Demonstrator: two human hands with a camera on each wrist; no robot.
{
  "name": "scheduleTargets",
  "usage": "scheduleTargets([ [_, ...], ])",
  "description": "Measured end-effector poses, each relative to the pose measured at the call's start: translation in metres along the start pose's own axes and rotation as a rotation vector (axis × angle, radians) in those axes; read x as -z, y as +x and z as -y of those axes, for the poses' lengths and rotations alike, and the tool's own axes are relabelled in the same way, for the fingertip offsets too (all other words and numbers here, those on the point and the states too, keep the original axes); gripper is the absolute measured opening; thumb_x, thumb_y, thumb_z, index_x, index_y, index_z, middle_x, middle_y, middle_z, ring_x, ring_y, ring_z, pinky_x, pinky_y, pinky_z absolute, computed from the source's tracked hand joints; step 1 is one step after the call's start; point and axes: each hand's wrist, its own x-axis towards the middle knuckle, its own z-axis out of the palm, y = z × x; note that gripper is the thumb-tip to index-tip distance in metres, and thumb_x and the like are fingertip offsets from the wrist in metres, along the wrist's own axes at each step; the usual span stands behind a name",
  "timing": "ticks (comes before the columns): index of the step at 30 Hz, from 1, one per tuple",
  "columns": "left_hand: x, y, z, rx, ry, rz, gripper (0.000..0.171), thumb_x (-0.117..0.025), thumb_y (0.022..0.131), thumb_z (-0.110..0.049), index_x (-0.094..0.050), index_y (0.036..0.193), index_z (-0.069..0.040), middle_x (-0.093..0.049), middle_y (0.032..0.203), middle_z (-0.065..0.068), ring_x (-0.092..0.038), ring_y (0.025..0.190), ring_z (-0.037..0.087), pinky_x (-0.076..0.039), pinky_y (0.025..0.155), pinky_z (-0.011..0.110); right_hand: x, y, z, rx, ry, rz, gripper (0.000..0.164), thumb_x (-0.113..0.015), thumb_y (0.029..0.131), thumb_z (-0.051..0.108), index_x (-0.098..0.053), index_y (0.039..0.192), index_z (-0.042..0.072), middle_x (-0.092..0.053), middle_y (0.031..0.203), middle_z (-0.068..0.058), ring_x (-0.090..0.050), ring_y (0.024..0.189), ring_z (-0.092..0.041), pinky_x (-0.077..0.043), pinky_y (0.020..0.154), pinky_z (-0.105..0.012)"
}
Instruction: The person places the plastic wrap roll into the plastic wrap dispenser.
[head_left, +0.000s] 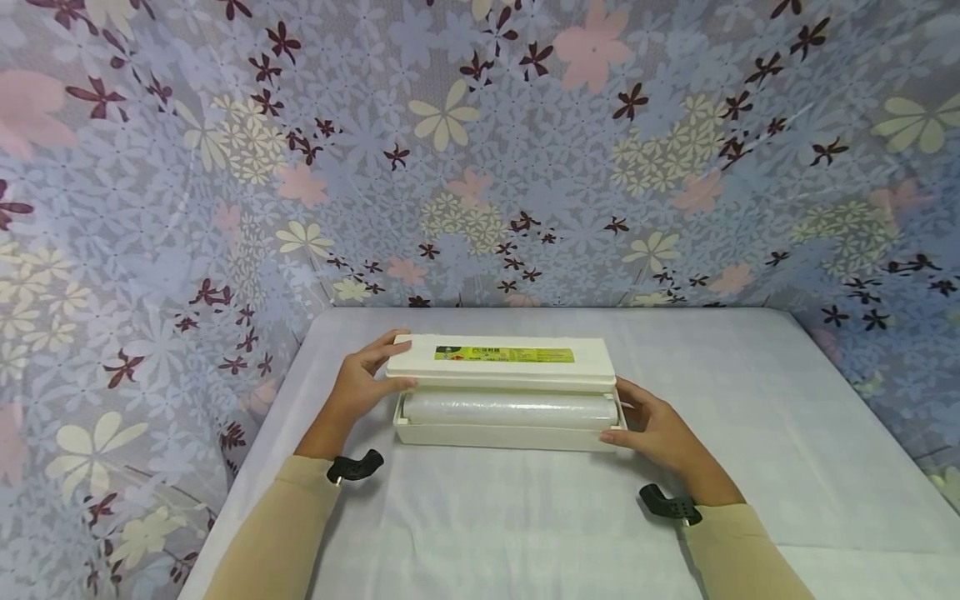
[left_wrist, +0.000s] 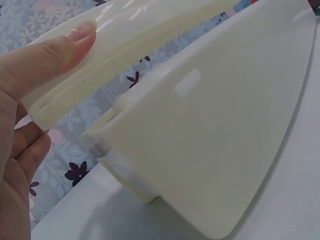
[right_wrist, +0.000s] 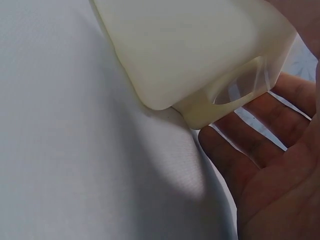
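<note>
A long white plastic wrap box (head_left: 502, 437) lies across the bed-like white surface, with a clear-wrapped roll of cling film (head_left: 510, 410) inside. Its white lid (head_left: 500, 372), bearing a yellow-green label (head_left: 504, 354), is raised and tilted behind the roll. My left hand (head_left: 360, 382) pinches the lid's left end, thumb on the front edge and fingers behind. In the left wrist view a gap shows between lid and box. My right hand (head_left: 656, 429) grips the box's right end, thumb on its front wall. In the right wrist view, the fingers lie along the end wall with an oval opening (right_wrist: 237, 85).
White cloth (head_left: 510, 525) covers the flat surface under the box. Floral fabric (head_left: 525, 167) hangs behind it and along the left and right sides. A black wrist mount (head_left: 356, 467) sits on the left wrist and another (head_left: 670, 505) on the right.
</note>
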Motion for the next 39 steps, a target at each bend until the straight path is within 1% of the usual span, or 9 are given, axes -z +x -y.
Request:
scheduleTargets([
  [5,-0.004,-0.002,0.000,-0.005,-0.002,0.005,0.059,-0.088,0.081,0.009,-0.068,0.136,0.004,-0.050,0.156,0.018,-0.036,0.150,0.030,-0.033,0.117,0.034,-0.001,0.000,0.002,-0.012,-0.021,-0.010,0.095,-0.094,0.083,0.014,-0.040,0.160,0.001,-0.055,0.147,-0.021,-0.055,0.132,-0.045,-0.047,0.106,-0.044],
  [9,-0.006,-0.004,0.002,0.005,-0.003,-0.011,0.059,-0.089,0.079,0.008,-0.070,0.135,0.002,-0.052,0.155,0.014,-0.039,0.149,0.025,-0.033,0.117,0.034,-0.002,-0.001,0.002,-0.029,-0.003,-0.008,0.095,-0.093,0.083,0.013,-0.039,0.161,0.002,-0.054,0.148,-0.022,-0.053,0.133,-0.046,-0.042,0.107,-0.060],
  [11,-0.007,-0.006,0.002,0.012,-0.004,-0.011,0.060,-0.091,0.079,0.006,-0.070,0.135,0.001,-0.052,0.155,0.013,-0.039,0.149,0.024,-0.033,0.117,0.034,-0.001,-0.001,0.003,-0.033,0.004,-0.006,0.096,-0.093,0.084,0.013,-0.038,0.161,0.002,-0.053,0.149,-0.022,-0.052,0.134,-0.046,-0.043,0.107,-0.057],
  [16,-0.010,-0.009,0.002,0.013,-0.014,-0.006,0.061,-0.091,0.079,0.005,-0.070,0.136,-0.001,-0.051,0.156,0.015,-0.039,0.149,0.021,-0.032,0.118,0.035,-0.001,-0.002,0.002,-0.033,0.021,-0.001,0.097,-0.092,0.084,0.011,-0.036,0.162,0.001,-0.051,0.152,-0.022,-0.052,0.135,-0.046,-0.046,0.102,-0.028],
  [18,-0.011,-0.010,0.002,0.010,-0.016,-0.010,0.061,-0.091,0.078,0.005,-0.070,0.136,-0.001,-0.052,0.156,0.014,-0.040,0.149,0.020,-0.032,0.118,0.035,-0.002,-0.002,0.002,-0.034,0.029,-0.001,0.097,-0.092,0.084,0.011,-0.036,0.163,0.001,-0.050,0.152,-0.023,-0.052,0.134,-0.046,-0.045,0.099,-0.021],
  [24,-0.011,-0.017,0.003,-0.006,-0.026,-0.025,0.060,-0.091,0.077,0.008,-0.071,0.133,0.000,-0.053,0.154,0.012,-0.041,0.148,0.023,-0.032,0.119,0.038,-0.004,-0.004,0.004,-0.043,0.024,-0.007,0.097,-0.092,0.084,0.012,-0.036,0.163,0.002,-0.049,0.153,-0.022,-0.053,0.134,-0.045,-0.046,0.099,-0.023],
  [31,-0.011,-0.023,0.002,-0.047,-0.047,-0.034,0.060,-0.091,0.076,0.011,-0.072,0.132,0.002,-0.055,0.153,0.013,-0.043,0.147,0.026,-0.032,0.119,0.038,-0.006,-0.006,0.004,-0.047,0.002,-0.017,0.097,-0.092,0.084,0.013,-0.035,0.162,0.001,-0.047,0.156,-0.021,-0.053,0.135,-0.041,-0.044,0.108,-0.051],
  [35,-0.012,-0.027,0.000,-0.070,-0.061,-0.034,0.060,-0.091,0.075,0.012,-0.072,0.131,0.003,-0.055,0.152,0.015,-0.043,0.147,0.028,-0.032,0.118,0.036,-0.007,-0.007,0.005,-0.057,-0.003,-0.020,0.096,-0.092,0.085,0.014,-0.036,0.162,0.000,-0.051,0.153,-0.020,-0.055,0.133,-0.041,-0.047,0.105,-0.036],
  [39,-0.014,-0.029,-0.002,-0.077,-0.067,-0.034,0.060,-0.091,0.074,0.012,-0.072,0.130,0.004,-0.054,0.152,0.017,-0.043,0.147,0.030,-0.032,0.118,0.036,-0.008,-0.008,0.006,-0.061,-0.008,-0.025,0.098,-0.093,0.084,0.017,-0.036,0.163,0.003,-0.050,0.154,-0.017,-0.053,0.135,-0.041,-0.041,0.103,-0.021],
])
